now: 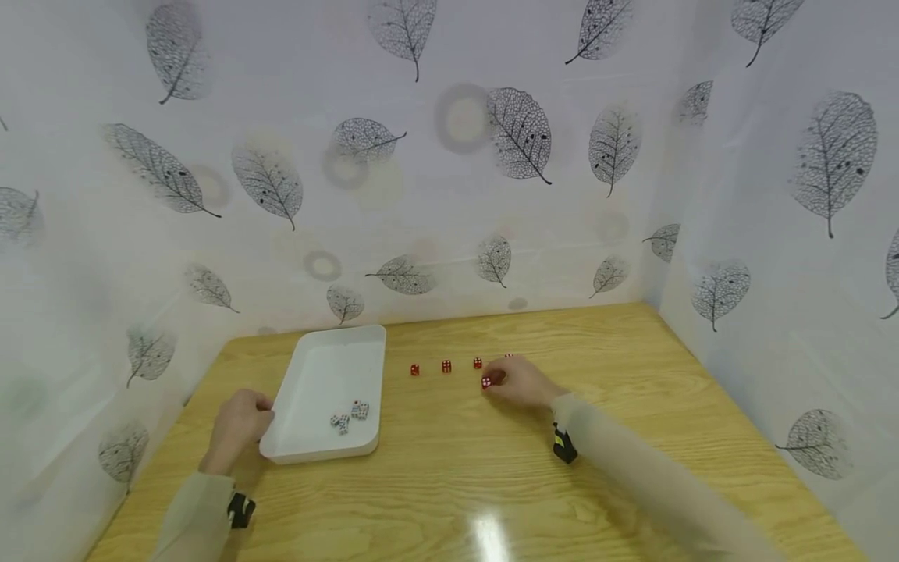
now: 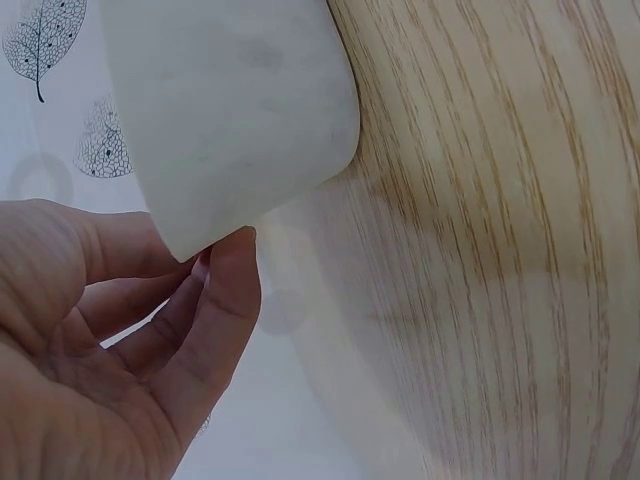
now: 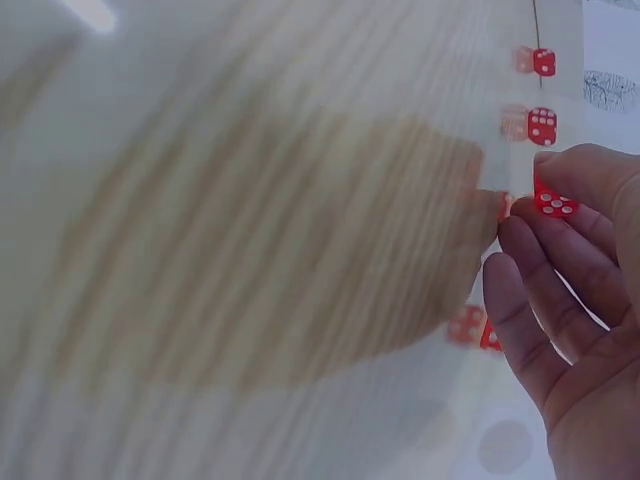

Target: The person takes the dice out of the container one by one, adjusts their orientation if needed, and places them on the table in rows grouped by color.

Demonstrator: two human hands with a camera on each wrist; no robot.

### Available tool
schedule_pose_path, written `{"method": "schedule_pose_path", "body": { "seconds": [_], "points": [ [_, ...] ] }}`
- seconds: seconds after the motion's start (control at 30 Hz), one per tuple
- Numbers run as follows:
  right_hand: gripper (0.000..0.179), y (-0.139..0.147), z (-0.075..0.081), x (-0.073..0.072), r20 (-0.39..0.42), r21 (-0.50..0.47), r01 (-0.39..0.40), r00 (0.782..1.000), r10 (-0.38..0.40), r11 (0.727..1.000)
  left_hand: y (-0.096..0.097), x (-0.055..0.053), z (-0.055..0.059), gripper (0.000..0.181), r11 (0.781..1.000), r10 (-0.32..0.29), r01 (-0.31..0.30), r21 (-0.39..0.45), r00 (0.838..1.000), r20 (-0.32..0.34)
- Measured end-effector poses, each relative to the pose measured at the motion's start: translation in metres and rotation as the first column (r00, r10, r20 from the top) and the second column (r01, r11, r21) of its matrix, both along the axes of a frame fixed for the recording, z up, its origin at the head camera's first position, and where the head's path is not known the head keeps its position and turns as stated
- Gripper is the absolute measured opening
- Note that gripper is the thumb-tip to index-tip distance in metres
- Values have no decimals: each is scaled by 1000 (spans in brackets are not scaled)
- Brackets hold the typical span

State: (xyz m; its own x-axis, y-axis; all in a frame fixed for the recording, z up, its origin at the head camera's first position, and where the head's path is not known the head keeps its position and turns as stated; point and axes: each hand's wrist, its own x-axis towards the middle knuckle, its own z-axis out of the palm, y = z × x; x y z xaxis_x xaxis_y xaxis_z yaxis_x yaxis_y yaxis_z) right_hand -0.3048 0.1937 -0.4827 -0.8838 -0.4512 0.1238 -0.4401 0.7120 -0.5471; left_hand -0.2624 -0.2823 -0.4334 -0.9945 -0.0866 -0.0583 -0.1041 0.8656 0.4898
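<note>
My right hand (image 1: 518, 380) pinches a red die (image 3: 555, 203) with white pips between thumb and fingers, low over the table. More red dice stand in a spaced row just beyond it: one die (image 1: 415, 370) at the left end, a second (image 1: 446, 366), a third (image 1: 477, 363), and one (image 1: 509, 357) partly hidden behind the hand. On the left, my left hand (image 1: 241, 424) grips the rim of a white tray (image 2: 240, 110) at its left side, thumb and fingertips at the edge. Several white dice (image 1: 360, 410) lie together in the tray's near right part.
The wooden table (image 1: 449, 484) runs back to a white curtain (image 1: 449, 211) with dark leaf prints, which also hangs along both sides. Dark bands with devices sit on both wrists, the right one (image 1: 564, 445) close above the tabletop.
</note>
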Motion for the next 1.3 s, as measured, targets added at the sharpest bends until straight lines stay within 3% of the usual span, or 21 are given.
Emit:
{"method": "schedule_pose_path", "body": {
  "seconds": [0.33, 0.53, 0.7, 1.0, 1.17, 1.3],
  "points": [
    [14, 32, 5, 0, 27, 7, 25, 999, -25, 1000, 0, -1, -1, 29, 1000, 3, -4, 13, 1000, 27],
    [24, 47, 3, -9, 44, -1, 100, 994, -100, 995, -2, -1, -3, 28, 1000, -4, 3, 19, 1000, 23],
    [21, 62, 4, -18, 31, 13, 146, 989, -147, 989, -2, 0, -3, 28, 999, -18, 18, 31, 1000, 10],
    [20, 82, 8, -26, 48, 24, 183, 982, -184, 983, 0, -2, 1, 28, 999, -22, 22, 26, 1000, 2],
    [20, 88, 6, -31, 16, 64, 189, 982, -191, 980, -2, -2, -2, 27, 1000, -11, 10, 27, 1000, 5],
    [22, 90, 7, -33, 40, 77, 192, 980, -196, 978, -3, -1, -3, 27, 999, -9, 9, 31, 1000, 1]
  ]
}}
